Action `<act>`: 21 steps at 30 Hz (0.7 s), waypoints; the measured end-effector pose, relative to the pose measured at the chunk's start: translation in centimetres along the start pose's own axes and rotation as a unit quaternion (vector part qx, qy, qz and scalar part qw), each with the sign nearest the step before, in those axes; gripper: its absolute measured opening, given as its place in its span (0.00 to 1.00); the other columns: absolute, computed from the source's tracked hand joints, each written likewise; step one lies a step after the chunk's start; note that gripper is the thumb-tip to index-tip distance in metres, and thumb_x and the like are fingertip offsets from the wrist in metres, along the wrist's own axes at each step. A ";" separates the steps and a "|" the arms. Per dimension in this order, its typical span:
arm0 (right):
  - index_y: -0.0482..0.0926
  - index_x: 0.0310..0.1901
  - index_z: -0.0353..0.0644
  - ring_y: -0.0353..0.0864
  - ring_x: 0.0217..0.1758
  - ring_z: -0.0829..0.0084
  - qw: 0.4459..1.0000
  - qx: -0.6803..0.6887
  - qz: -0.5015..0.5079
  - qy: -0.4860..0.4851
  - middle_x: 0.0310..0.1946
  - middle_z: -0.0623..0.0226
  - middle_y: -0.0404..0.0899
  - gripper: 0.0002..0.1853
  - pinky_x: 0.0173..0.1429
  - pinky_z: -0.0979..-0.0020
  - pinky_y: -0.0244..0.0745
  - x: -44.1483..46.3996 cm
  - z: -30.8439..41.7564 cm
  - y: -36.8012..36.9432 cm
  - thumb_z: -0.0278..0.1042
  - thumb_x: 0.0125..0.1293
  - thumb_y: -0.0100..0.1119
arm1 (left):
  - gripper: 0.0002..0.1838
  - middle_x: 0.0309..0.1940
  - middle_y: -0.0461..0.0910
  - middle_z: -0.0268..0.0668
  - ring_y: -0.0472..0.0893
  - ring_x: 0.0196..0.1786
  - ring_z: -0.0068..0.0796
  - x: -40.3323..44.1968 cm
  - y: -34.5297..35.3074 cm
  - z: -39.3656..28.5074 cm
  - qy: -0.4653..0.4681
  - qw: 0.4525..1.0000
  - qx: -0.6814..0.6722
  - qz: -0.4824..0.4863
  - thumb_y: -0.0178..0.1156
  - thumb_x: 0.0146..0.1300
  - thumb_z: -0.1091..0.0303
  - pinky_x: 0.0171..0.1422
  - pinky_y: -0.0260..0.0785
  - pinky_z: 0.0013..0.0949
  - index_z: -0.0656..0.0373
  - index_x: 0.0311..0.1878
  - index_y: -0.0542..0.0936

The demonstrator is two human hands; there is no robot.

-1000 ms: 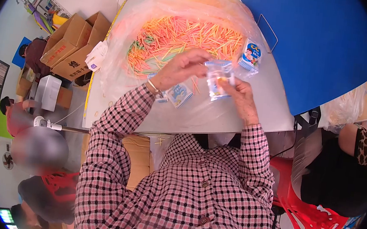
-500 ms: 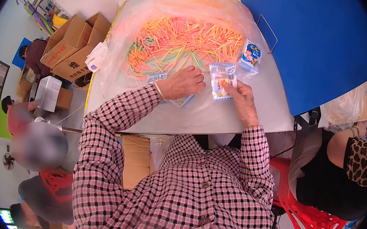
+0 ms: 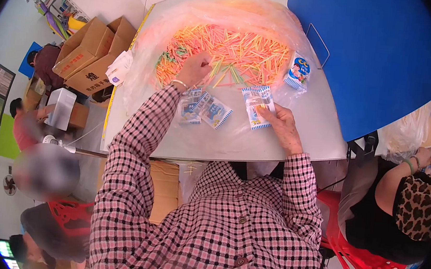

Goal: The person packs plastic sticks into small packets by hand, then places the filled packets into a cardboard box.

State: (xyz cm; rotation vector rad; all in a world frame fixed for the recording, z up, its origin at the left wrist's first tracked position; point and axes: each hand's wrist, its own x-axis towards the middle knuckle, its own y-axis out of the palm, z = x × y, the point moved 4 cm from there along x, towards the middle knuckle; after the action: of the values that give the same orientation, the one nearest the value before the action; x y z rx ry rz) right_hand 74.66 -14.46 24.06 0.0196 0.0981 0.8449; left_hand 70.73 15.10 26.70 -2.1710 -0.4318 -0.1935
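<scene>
Between the fingers and thumb of my right hand [image 3: 283,127] is a clear packet with blue-striped ends [image 3: 257,103], held above the table. My left hand [image 3: 195,70] is over the front left part of the pile of thin pink, yellow and green sticks [image 3: 230,47], its fingers curled; what they hold, if anything, is too small to make out. The sticks lie in a large clear plastic bag [image 3: 151,49] spread open. Two blue-and-white packets lie overlapping below my left hand, the right one [image 3: 214,112] tilted. Another packet [image 3: 298,71] rests at the bag's right edge.
The white table [image 3: 298,143] has a blue panel [image 3: 371,56] at its right. White packets [image 3: 120,68] lie at the left edge, near cardboard boxes [image 3: 90,53]. A co-worker [image 3: 392,205] sits at the right by a red chair [image 3: 364,265]. Other people are at the left.
My left hand has moved from beside the held packet, up and left to the sticks. The two overlapping packets show more fully. My right hand still grips its packet, slightly lower.
</scene>
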 end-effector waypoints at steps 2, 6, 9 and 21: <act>0.77 0.50 0.35 0.74 0.39 0.81 1.000 0.009 -0.001 0.002 0.37 0.68 0.80 0.23 0.45 0.76 0.70 0.2 -0.3 -0.2 0.46 0.62 0.58 | 0.09 0.24 0.75 0.42 0.76 0.27 0.40 0.6 0.6 1.3 -0.024 1.000 -0.001 0.007 0.61 0.51 0.70 0.34 0.68 0.37 0.63 0.33 0.74; 0.77 0.50 0.34 0.74 0.39 0.79 1.000 -0.012 -0.003 -0.005 0.38 0.66 0.80 0.24 0.46 0.74 0.70 0.3 -0.6 -0.4 0.47 0.61 0.58 | 0.11 0.27 0.78 0.44 0.78 0.31 0.44 1.7 2.4 0.7 -0.038 0.990 0.135 -0.007 0.61 0.50 0.69 0.37 0.70 0.39 0.63 0.35 0.75; 0.77 0.50 0.34 0.75 0.40 0.78 1.000 -0.005 0.000 -0.001 0.38 0.64 0.80 0.24 0.47 0.73 0.69 0.2 -0.6 -0.3 0.47 0.61 0.58 | 0.13 0.30 0.80 0.46 0.80 0.36 0.45 2.4 3.3 0.6 -0.080 0.960 0.269 0.021 0.61 0.49 0.68 0.40 0.71 0.39 0.63 0.38 0.76; 0.75 0.53 0.33 0.74 0.43 0.77 0.999 -0.016 0.020 -0.025 0.42 0.61 0.79 0.26 0.50 0.73 0.68 0.1 -0.5 -0.4 0.48 0.61 0.57 | 0.11 0.29 0.80 0.43 0.79 0.31 0.33 4.0 2.5 2.1 -0.143 0.965 0.085 0.204 0.62 0.49 0.73 0.36 0.71 0.33 0.64 0.37 0.75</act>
State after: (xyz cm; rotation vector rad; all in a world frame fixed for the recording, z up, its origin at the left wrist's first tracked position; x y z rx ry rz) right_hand 74.95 -14.62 23.55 0.0124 0.0368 0.8860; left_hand 75.35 16.38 24.79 -2.0694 -0.1453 0.3764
